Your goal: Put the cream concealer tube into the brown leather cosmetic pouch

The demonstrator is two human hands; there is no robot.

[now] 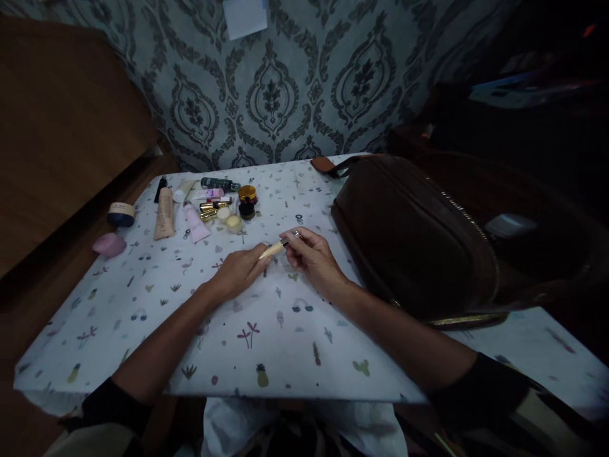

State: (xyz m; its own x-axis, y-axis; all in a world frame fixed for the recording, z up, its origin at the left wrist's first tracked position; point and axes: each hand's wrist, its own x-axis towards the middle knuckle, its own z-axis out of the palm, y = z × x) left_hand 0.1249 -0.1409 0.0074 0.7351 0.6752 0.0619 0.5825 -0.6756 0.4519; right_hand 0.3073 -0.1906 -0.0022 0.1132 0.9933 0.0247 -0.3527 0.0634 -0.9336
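Note:
Over the middle of the table, both hands hold a slim beige cosmetic tube (273,250) with a dark and silvery end, tilted up to the right. My left hand (238,271) is closed round its lower beige end. The fingers of my right hand (314,259) pinch the silvery end. Just beyond my hands are a yellowish small jar (234,223), a black-based jar (247,210) and an amber-lidded jar (247,193). A lilac tube (195,223) and a beige tube (164,214) lie farther left. The tube's exact kind is too dim to tell.
A large brown bag (409,235) stands open on the right side of the table. At the left edge sit a pink sponge-like object (109,245) and a dark jar with a beige lid (120,214). A dark green bottle (219,184) lies at the back, near the patterned wall (273,95).

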